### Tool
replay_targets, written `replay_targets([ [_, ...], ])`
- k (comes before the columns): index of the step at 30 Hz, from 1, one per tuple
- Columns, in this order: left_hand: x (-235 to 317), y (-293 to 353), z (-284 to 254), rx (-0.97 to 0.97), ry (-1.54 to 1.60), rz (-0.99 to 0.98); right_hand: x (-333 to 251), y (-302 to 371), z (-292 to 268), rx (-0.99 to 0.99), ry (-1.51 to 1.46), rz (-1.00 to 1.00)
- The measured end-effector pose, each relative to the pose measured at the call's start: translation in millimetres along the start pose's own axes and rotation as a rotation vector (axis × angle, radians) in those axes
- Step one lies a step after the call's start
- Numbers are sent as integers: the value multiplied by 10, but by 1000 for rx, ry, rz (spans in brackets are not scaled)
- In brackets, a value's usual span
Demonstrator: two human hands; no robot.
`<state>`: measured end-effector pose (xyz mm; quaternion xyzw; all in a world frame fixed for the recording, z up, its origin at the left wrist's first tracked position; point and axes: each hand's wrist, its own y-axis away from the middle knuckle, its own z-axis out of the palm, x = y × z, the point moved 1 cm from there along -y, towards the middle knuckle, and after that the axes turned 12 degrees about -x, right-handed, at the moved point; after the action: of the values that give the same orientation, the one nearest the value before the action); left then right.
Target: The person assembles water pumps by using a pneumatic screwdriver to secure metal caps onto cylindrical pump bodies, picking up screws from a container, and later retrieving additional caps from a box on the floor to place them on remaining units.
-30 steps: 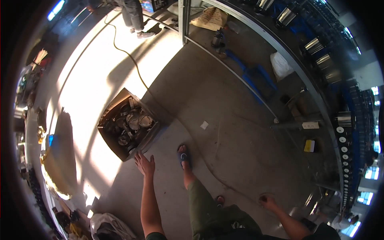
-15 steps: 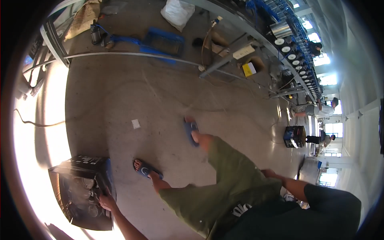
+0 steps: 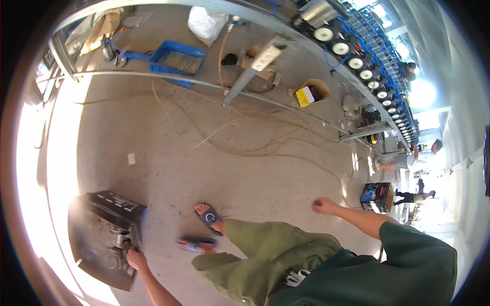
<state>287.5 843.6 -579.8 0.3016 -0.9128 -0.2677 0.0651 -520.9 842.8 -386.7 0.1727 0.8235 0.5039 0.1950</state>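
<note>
My left hand (image 3: 136, 259) is closed on the edge of a black printed cardboard box (image 3: 116, 209) at the lower left. The open box is tilted on its side in this view, and several round metal-and-dark parts (image 3: 120, 238) show inside it; their exact kind is hard to make out. Away from my body, over bare floor, my right hand (image 3: 322, 205) hangs with its fingers curled in, and nothing shows in it. My two feet in blue slide sandals (image 3: 208, 216) are between the box and my right arm.
Along the far side runs a metal-framed bench (image 3: 235, 92) with a row of white-centred wheels (image 3: 341, 48). Below it are a blue crate (image 3: 176, 60), a white sack (image 3: 207, 24) and a yellow-marked carton (image 3: 312, 93). Cables (image 3: 240, 153) cross the floor. Another box (image 3: 376, 197) and people stand at the right.
My feet have changed places in a step, and the bench has shifted left in view. My right arm has swung out from beside my body. My left hand stays on the box.
</note>
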Motion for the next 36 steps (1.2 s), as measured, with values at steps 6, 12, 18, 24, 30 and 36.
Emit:
replay_targets([
  [6, 1568, 1859, 1021, -7, 49, -7, 4262, 1582, 251, -243, -441, 563],
  [12, 3003, 3340, 2004, 23, 63, -124, 4007, 711, -679, -286, 97, 345],
  [18, 4234, 4983, 3027, -9, 211, -52, 2603, -655, -1820, 189, 220, -326],
  [24, 5782, 6526, 3648, -93, 213, -58, 2943, -246, -1357, -492, -10, -550],
  [30, 7441, 8218, 4573, -236, 443, -8, 4329, -47, -1047, -502, 315, -583],
  [36, 7641, 8954, 4650, -87, 1227, -625, 4860, -230, -400, -378, 724, -657],
])
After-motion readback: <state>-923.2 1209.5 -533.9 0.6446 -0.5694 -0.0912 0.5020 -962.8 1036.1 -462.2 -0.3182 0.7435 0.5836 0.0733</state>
